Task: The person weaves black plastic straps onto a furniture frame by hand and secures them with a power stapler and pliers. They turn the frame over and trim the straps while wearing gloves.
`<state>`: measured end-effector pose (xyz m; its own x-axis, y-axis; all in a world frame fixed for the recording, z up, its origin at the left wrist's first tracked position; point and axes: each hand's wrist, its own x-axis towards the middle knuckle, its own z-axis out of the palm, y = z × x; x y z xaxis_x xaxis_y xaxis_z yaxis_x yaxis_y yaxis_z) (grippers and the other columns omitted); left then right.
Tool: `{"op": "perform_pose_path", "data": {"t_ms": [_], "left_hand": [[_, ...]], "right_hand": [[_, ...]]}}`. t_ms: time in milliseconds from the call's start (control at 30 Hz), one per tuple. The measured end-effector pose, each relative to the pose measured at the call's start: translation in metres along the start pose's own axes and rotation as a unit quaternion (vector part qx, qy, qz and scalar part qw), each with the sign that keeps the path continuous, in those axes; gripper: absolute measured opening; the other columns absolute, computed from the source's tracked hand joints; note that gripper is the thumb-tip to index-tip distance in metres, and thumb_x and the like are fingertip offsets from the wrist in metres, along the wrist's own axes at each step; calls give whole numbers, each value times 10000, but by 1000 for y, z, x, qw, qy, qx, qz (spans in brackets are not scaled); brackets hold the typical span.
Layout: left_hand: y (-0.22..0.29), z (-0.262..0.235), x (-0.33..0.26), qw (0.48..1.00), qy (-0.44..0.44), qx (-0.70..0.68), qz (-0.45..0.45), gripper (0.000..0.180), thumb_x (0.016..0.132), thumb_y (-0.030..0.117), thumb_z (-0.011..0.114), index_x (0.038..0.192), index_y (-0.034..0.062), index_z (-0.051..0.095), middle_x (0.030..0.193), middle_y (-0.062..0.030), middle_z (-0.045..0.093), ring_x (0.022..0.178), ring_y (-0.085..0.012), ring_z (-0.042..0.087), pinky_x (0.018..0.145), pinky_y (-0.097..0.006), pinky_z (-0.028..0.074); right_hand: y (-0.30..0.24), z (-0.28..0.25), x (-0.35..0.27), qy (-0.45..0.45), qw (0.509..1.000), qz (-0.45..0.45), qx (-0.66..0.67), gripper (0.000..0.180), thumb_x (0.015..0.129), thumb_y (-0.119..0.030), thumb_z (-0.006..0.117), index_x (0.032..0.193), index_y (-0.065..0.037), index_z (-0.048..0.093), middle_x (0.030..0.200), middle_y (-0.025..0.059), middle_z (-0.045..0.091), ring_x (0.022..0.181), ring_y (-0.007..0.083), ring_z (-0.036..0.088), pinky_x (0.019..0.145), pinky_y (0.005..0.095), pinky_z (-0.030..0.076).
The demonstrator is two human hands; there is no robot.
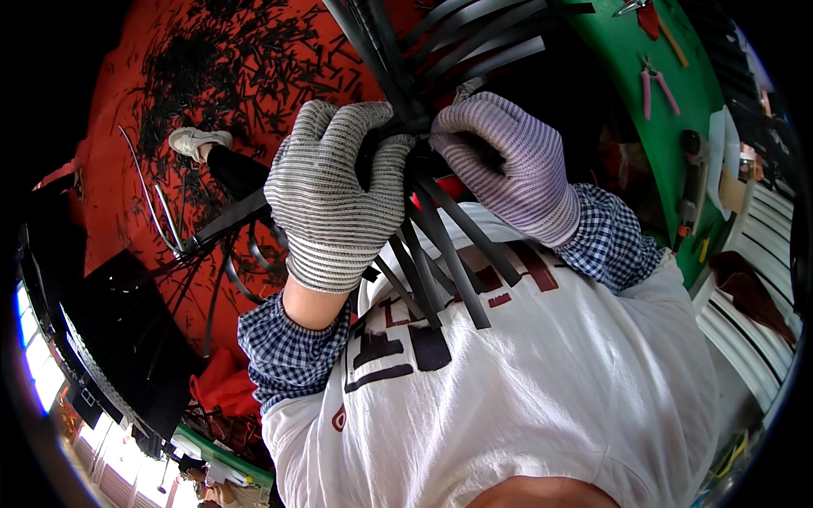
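White shirt [525,389] above red floor [127,169]

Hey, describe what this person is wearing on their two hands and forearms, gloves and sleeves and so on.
Both hands wear knitted work gloves with fine grey-and-white stripes: the left hand in a slightly darker grey pair half, the right hand looking paler, faintly lilac. Each glove ends in a ribbed cuff. Behind them come blue-and-white checked shirt sleeves, the left sleeve and right sleeve, bunched at the wrist.
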<state>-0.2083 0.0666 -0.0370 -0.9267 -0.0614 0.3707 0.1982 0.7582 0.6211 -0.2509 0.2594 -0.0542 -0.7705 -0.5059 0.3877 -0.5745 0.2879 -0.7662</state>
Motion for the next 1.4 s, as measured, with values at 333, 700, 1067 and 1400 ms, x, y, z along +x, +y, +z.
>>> {"op": "perform_pose_path", "data": {"t_ms": [333, 700, 1067, 1400], "left_hand": [[0, 4, -2, 999, 21, -26, -27, 332, 735, 105, 805, 1051, 125, 708, 774, -79, 602, 641, -250, 617, 609, -360, 504], [-5, 6, -5, 999, 33, 1, 20, 269, 780, 146, 766, 1048, 150, 742, 786, -59, 619, 672, -252, 615, 630, -378, 500], [-2, 4, -5, 999, 10, 41, 7, 299, 779, 174, 761, 1077, 163, 737, 824, -58, 608, 703, -262, 610, 653, -388, 497], [1, 5, -5, 999, 17, 38, 13, 319, 758, 160, 769, 1075, 172, 739, 792, -52, 586, 678, -251, 592, 631, -384, 480]], "right_hand": [[-2, -2, 11, 11, 999, -24, -48, 201, 860, -74, 742, 1033, -33, 649, 953, 111, 689, 822, 252, 724, 730, 312, 600], [-6, -2, 18, -16, 995, 86, 52, 243, 915, -59, 701, 1152, -20, 666, 1038, 91, 724, 918, 137, 708, 810, 275, 592], [-22, -5, 74, 88, 988, -20, 129, 126, 925, -5, 661, 1044, 22, 630, 868, 95, 676, 723, 118, 657, 611, 244, 531], [6, -12, 93, -3, 991, 131, 16, 220, 956, -135, 651, 1086, 42, 655, 834, 105, 670, 681, 148, 616, 642, 276, 511]]}}
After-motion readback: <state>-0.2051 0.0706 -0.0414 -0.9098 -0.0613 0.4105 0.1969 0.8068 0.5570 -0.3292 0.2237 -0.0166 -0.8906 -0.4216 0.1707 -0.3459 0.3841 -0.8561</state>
